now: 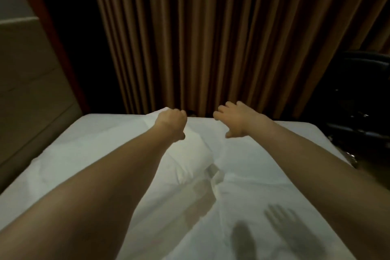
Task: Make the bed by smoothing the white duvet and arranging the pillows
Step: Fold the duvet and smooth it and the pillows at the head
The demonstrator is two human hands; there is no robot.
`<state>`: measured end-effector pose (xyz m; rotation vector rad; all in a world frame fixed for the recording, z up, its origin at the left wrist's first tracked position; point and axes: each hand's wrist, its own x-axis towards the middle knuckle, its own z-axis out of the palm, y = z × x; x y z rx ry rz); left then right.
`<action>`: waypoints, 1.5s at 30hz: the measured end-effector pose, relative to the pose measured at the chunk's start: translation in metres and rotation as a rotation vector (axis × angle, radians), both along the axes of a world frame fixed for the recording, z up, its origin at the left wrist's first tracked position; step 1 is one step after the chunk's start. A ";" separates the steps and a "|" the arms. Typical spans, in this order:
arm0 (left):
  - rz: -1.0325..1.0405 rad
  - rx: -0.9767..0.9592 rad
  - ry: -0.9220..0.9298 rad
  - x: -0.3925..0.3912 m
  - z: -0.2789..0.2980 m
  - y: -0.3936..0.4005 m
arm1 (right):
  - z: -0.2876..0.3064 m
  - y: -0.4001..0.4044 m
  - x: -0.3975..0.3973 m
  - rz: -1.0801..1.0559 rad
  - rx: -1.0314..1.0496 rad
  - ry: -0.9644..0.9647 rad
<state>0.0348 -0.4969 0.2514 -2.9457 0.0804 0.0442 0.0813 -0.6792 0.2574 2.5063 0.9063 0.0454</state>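
Far left: padded headboard (27, 82) is running along the bed's left edge, w/ a dark red trim strip (52, 34) just past it. White duvet (95, 143) is covering the bed from left edge to right edge, creased down the middle. A pillow-like bulge (190, 160) is sitting under/in the fabric near the bed's center, toward the far edge; can't tell if it's a pillow or bunched duvet. Left hand (172, 122) is reaching to the far edge, fingers curled tight and clamping a raised fold of duvet there. Right hand (234, 119) is hovering just beside it at the same far edge, fingers apart, loosely bent, holding nothing. Brown pleated curtain (211, 38) is hanging behind the far edge. Dark chair (358, 95) is standing off the far right corner.
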 end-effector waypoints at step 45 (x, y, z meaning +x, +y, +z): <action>0.313 -0.164 -0.274 -0.024 -0.439 0.165 | -0.442 0.225 0.041 0.321 0.428 0.003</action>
